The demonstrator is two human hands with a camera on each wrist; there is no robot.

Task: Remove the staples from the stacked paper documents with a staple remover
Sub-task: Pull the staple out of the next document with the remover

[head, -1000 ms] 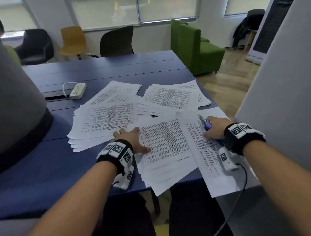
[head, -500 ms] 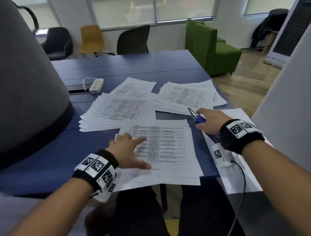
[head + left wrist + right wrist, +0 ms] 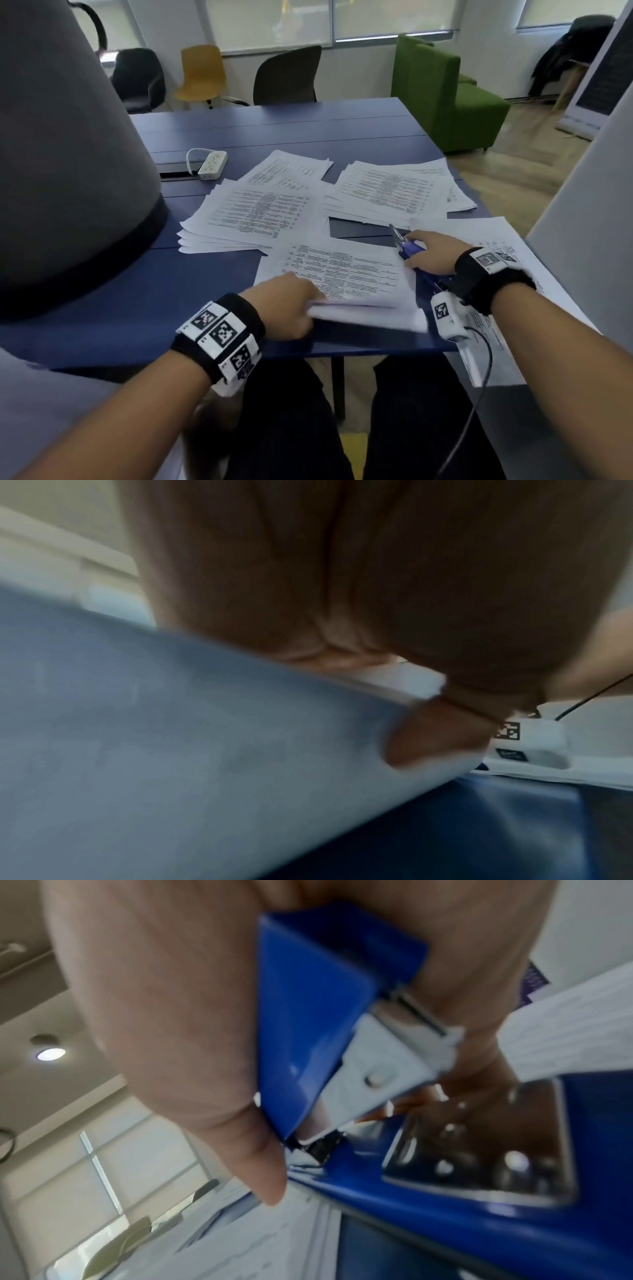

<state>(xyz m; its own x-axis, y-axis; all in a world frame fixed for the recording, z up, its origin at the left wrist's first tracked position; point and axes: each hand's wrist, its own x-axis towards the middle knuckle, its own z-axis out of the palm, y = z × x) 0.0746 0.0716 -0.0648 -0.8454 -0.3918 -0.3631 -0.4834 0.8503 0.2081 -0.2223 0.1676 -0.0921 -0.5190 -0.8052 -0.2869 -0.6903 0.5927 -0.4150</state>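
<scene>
A stack of printed papers [image 3: 342,274] lies at the near edge of the blue table [image 3: 212,284]. My left hand [image 3: 284,308] grips its near left corner and lifts that edge off the table; in the left wrist view the thumb [image 3: 435,737] lies on the blurred sheets [image 3: 171,723]. My right hand [image 3: 431,251] holds a blue staple remover [image 3: 407,248] with a metal tip, just right of the stack's far right corner. The right wrist view shows my fingers curled round the blue staple remover [image 3: 318,1010].
Other paper piles lie at the left [image 3: 253,216], the back [image 3: 291,169] and the back right [image 3: 397,188]; loose sheets [image 3: 493,308] hang over the table's right edge. A white power strip [image 3: 212,165] sits at the back left. A grey shape [image 3: 61,154] blocks the left.
My left hand went from lying flat on the near stack to gripping its near corner and lifting it. The right hand with the staple remover has barely moved.
</scene>
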